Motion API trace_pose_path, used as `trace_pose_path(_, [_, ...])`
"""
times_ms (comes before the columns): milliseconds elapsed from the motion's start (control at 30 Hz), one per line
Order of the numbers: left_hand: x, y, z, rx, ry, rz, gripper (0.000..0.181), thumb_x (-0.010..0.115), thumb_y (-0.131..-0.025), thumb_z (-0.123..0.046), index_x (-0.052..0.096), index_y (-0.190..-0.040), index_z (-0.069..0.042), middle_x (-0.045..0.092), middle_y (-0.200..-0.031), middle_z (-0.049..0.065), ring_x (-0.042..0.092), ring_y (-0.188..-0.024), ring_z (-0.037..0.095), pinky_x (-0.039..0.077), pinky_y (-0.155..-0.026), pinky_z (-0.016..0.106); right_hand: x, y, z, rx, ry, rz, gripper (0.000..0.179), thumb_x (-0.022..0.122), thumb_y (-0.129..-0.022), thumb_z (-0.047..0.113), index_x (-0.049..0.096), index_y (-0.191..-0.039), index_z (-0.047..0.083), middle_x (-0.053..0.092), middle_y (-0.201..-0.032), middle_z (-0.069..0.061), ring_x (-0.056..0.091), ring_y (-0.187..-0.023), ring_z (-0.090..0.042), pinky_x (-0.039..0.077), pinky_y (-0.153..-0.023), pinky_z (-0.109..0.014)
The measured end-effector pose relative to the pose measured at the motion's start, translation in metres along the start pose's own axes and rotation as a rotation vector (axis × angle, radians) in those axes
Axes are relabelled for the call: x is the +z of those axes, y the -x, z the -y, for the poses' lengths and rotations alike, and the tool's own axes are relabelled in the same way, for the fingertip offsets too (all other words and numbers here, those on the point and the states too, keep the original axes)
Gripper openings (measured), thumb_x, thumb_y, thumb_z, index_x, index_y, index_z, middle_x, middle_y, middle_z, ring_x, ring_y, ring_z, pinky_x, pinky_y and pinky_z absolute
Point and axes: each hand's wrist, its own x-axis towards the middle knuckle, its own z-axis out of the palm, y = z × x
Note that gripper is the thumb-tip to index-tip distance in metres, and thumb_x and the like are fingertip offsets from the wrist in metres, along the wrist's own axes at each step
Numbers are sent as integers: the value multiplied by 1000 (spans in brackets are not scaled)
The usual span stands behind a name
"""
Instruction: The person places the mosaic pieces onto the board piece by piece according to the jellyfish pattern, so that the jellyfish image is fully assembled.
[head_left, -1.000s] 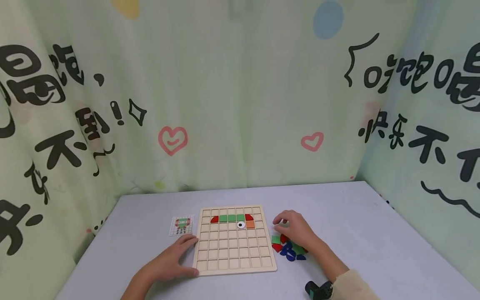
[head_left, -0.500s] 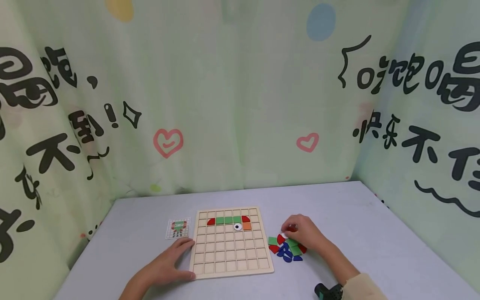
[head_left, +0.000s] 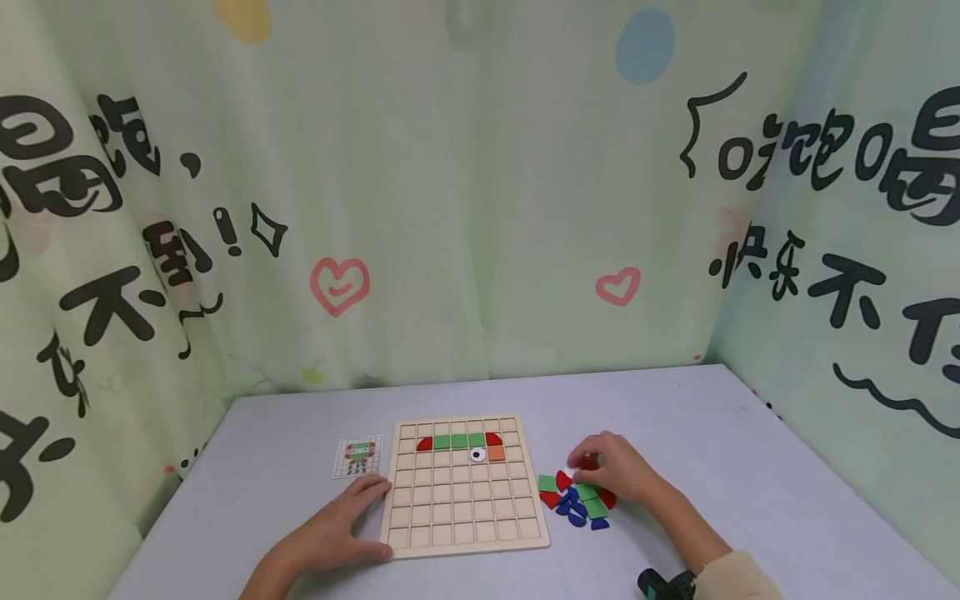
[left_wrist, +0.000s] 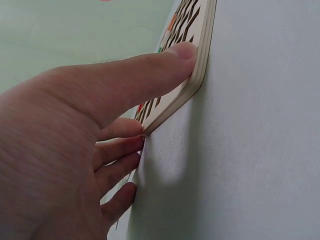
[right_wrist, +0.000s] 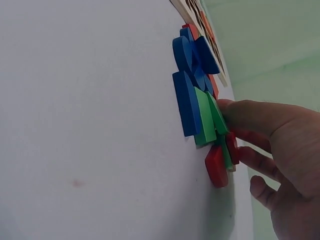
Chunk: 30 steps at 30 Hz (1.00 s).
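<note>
A wooden grid board (head_left: 465, 508) lies on the table, with red, green and orange pieces and a white eye disc (head_left: 477, 454) in its upper rows. My left hand (head_left: 333, 521) rests at the board's left edge, thumb at the near corner. In the left wrist view its thumb (left_wrist: 170, 62) lies on the rim, the fingers apart and fairly straight. My right hand (head_left: 618, 471) is bent over the loose pieces, with a red piece (head_left: 591, 460) within its curled fingers. Near its fingertips shows a white piece (head_left: 569, 472), partly hidden. Its thumb is close to a green piece (right_wrist: 217, 114).
Right of the board lies a pile of blue pieces (head_left: 576, 518), green squares (head_left: 596, 507) and red pieces. A picture card (head_left: 357, 457) with a gridded figure lies to the left. A black device (head_left: 663, 585) is at the right wrist. Printed curtains (head_left: 480, 208) surround the table.
My right hand has drawn back rightward and slightly nearer, the red piece moving with it, and the white piece now shows. The left hand keeps its place at the board.
</note>
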Motion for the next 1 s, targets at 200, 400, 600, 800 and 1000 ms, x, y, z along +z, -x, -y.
trace_pose_path(200, [2,1,-3,14,3,-1,90,76,-74,-55,43,-144,-8,39,-148,9,42,-135,33,39,-105,57,3,2,0,17,10,-14,16,80,-77,14,74,-91,20,66,-89,8,52,-87,-11,53,-77,-28])
trace_pose_path(400, [1,1,-3,14,-6,-10,89,77,-74,-53,44,-143,-7,38,-149,11,42,-135,34,39,-105,57,7,-2,4,26,6,-26,17,81,-77,16,74,-91,21,64,-86,8,51,-85,-11,51,-73,-22])
trace_pose_path(600, [-3,0,-2,7,-8,-16,90,77,-74,-53,43,-144,-8,38,-150,10,41,-136,33,38,-107,57,6,-9,11,19,9,-69,10,77,-82,18,76,-91,18,65,-83,7,51,-83,-11,49,-71,-23])
trace_pose_path(800, [-4,-1,-4,9,9,-12,90,77,-74,-52,42,-144,-6,36,-151,12,39,-137,37,36,-108,58,10,-14,12,71,-23,-140,9,70,-89,18,76,-94,14,66,-83,4,52,-80,-13,49,-72,-26])
trace_pose_path(1000, [-3,2,-3,5,16,-7,91,78,-74,-51,42,-144,-5,37,-150,12,39,-137,36,35,-108,58,16,-18,12,89,-73,-160,10,67,-90,16,74,-97,13,69,-89,1,53,-79,-13,50,-72,-26])
